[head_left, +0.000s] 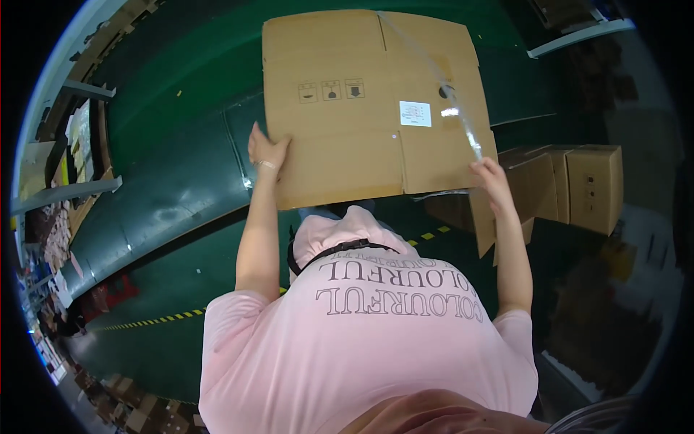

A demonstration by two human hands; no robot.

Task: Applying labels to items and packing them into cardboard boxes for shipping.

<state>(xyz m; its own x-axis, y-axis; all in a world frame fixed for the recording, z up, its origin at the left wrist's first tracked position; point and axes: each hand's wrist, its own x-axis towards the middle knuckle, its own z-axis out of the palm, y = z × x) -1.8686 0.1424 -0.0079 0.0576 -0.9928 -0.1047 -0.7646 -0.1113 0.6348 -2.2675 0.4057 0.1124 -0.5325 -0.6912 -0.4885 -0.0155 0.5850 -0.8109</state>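
Note:
A flat, brown cardboard carton point(340, 119) lies in front of me, with printed symbols and a white label point(415, 113) on it. My left hand point(268, 152) is at the carton's left edge, thumb spread over the cardboard and fingers stretched along the outside. A shiny strip of clear tape point(432, 66) runs slantwise from the carton's far edge toward me. Its near end is pinched between the fingers of my right hand point(493, 181), by the carton's near right corner. A cardboard flap point(483, 220) hangs down beside that hand.
The carton rests on a dark green work surface point(173, 163). More brown cartons point(594, 188) stand at the right. A shelf point(79, 192) with papers and other items is on the left. Yellow-black striped tape point(155, 319) marks the green floor, and several small boxes point(141, 416) sit at lower left.

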